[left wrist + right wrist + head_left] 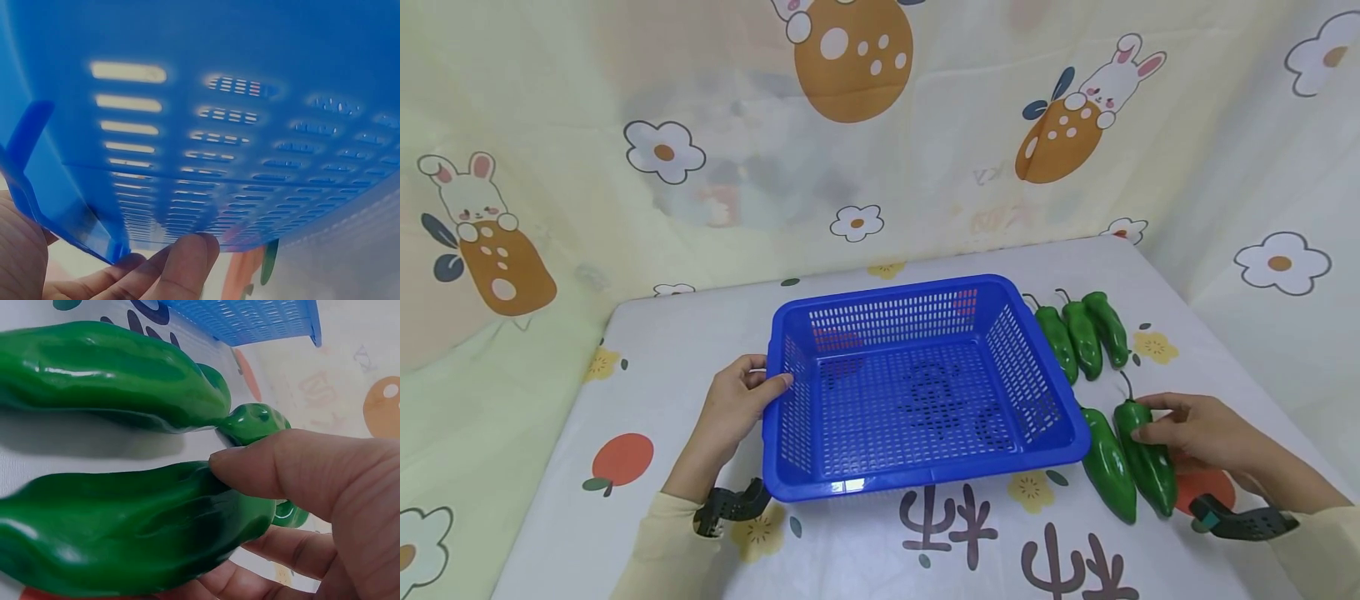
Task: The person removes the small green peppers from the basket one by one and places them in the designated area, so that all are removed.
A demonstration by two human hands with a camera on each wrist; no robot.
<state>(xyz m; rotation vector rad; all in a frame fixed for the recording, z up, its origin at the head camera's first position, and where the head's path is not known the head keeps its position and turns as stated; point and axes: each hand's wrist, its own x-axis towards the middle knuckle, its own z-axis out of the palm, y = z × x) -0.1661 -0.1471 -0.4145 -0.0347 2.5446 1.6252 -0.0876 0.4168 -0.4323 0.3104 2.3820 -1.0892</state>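
Observation:
A blue plastic basket (917,475) with slotted walls is in the middle of the head view, and nothing lies inside it. My left hand (735,408) grips its left rim, thumb over the edge; in the left wrist view the fingers (187,265) lie against the slotted outer side. At the right, my right hand (1206,433) pinches a green pepper (1150,467) near its stem end, thumb on one side and fingers on the other. Just left of that pepper lies another green pepper (1108,467), beside the basket's front right corner.
Behind the right hand, three more green peppers (1082,337) lie side by side along the basket's right wall. A white cloth printed with fruit and flowers covers the table (692,333). A patterned curtain (925,183) hangs behind and at both sides.

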